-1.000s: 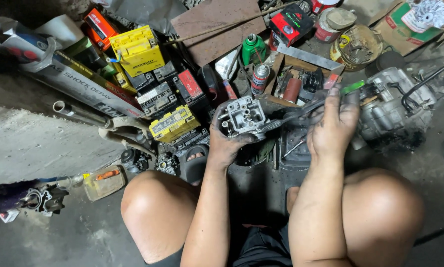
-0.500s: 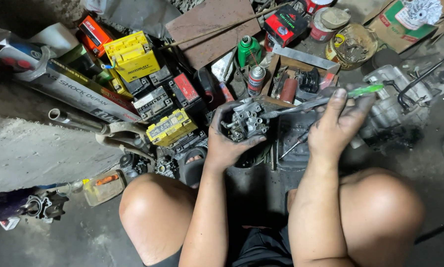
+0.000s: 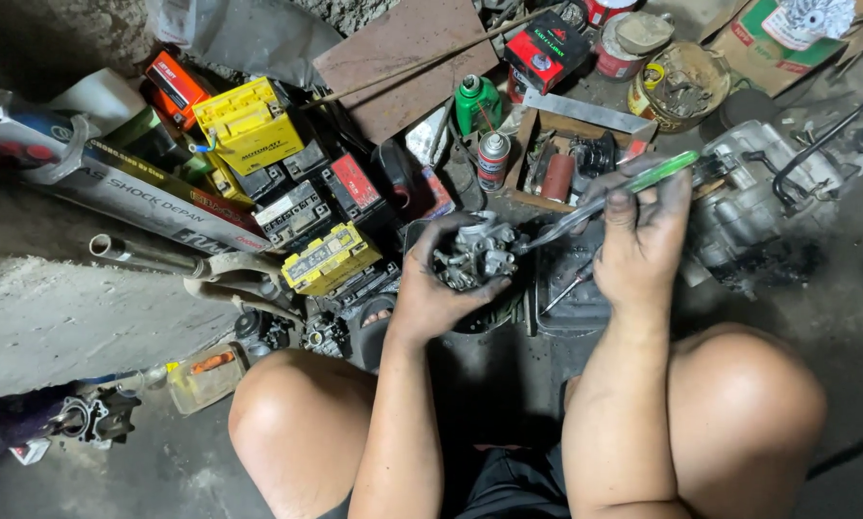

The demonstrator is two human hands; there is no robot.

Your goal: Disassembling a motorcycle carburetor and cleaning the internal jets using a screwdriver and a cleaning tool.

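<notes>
Both hands [image 3: 643, 245] slightly higher, carburetor [image 3: 475, 255] turned.

Bare floor [image 3: 114, 317] lies open on the left, beside the knee. Ahead, stacked batteries [image 3: 326, 255], spray cans [image 3: 492, 159] and a parts box [image 3: 566, 163] crowd the way (no gap between them); the engine block [image 3: 749, 207] closes the right.
</notes>
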